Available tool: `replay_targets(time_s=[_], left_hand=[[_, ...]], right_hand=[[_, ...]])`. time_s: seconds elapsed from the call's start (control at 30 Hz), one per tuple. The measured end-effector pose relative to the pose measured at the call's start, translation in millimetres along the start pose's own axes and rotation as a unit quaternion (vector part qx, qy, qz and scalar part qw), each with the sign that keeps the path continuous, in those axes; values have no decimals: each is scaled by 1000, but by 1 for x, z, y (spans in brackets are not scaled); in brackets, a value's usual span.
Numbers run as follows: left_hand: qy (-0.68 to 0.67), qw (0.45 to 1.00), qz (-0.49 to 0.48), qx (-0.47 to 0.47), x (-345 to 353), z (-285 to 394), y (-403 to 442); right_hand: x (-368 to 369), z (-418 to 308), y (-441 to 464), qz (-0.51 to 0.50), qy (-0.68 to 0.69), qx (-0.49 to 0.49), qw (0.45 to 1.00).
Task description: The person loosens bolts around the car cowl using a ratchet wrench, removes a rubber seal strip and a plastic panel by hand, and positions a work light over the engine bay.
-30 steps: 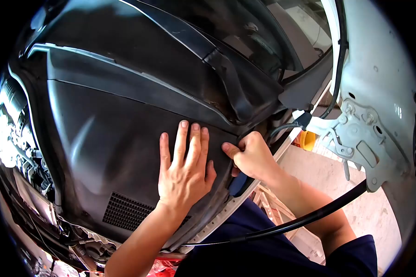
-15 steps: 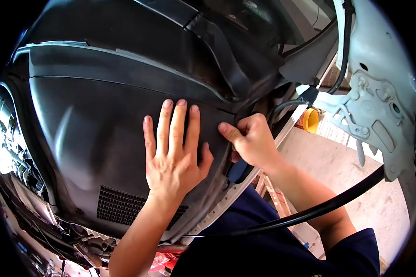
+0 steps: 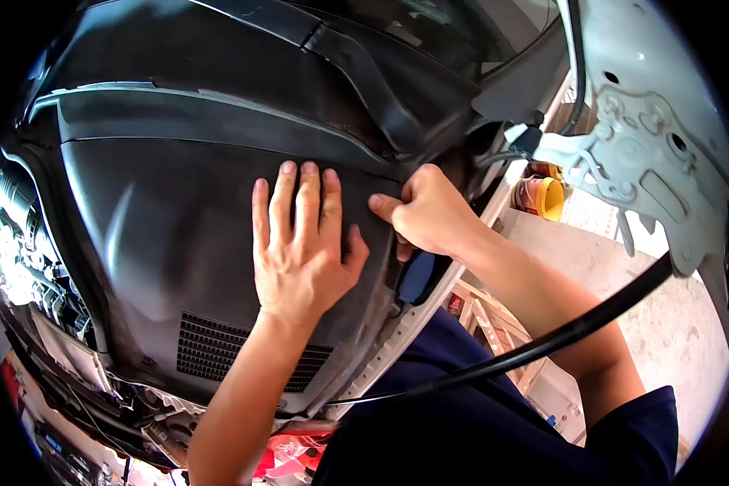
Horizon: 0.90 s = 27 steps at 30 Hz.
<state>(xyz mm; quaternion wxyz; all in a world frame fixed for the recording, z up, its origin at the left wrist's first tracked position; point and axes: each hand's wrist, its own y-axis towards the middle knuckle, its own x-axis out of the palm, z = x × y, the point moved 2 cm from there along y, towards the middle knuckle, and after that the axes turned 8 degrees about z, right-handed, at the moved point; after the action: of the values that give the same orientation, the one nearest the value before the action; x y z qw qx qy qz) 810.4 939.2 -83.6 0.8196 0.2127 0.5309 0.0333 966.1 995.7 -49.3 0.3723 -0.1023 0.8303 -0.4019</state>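
A black plastic cowl cover with a grille lies across the car below the windshield. My left hand rests palm down on its surface, fingers stretched out and pointing toward the windshield. At the cover's side edge, my right hand is closed, its thumb on top and the other fingers curled down over the edge. Those fingertips are mostly hidden. Just below them shows a dark blue patch, which I cannot make out.
The white hood hinge and a black strut stand at the right, the strut crossing in front of my right arm. A wiper arm lies above. Engine parts show at the left. A yellow bucket is on the floor.
The view has shifted slightly. My right wrist has turned and lifted a little at the cover's edge; my left hand stays flat in about the same place.
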Motion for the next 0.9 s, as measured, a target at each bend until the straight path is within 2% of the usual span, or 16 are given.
replay_targets(time_s=[0.23, 0.33, 0.37, 0.43, 0.47, 0.5, 0.57, 0.67, 0.77, 0.83, 0.9], left_hand=[[-23, 997, 69, -10, -5, 3, -2], [-4, 993, 118, -25, -17, 12, -9], [23, 992, 115, -38, -18, 13, -16], [63, 990, 104, -67, -18, 18, -33], [56, 992, 92, -71, -22, 25, -48], [46, 993, 76, -77, -27, 34, -65], [43, 996, 16, -80, -36, 44, -100], [76, 992, -9, -102, -42, 53, -151], [116, 987, -20, -113, -44, 61, -171], [91, 987, -26, -128, -45, 63, -176], [107, 986, -52, -118, -46, 60, -176]], right_hand=[[6, 13, -12, 93, 51, -77, 991], [10, 33, -14, 126, 104, -175, 971], [12, 40, -14, 119, 130, -169, 970], [25, 68, -15, 122, 221, -267, 930], [30, 87, -20, 67, 286, -297, 909], [27, 96, -46, 32, 296, -284, 911], [24, 129, -66, 61, 255, -322, 910], [10, 151, -95, 142, 144, -303, 931], [6, 161, -102, 153, 121, -336, 921], [6, 161, -102, 161, 113, -359, 912], [9, 154, -98, 168, 57, -409, 895]])
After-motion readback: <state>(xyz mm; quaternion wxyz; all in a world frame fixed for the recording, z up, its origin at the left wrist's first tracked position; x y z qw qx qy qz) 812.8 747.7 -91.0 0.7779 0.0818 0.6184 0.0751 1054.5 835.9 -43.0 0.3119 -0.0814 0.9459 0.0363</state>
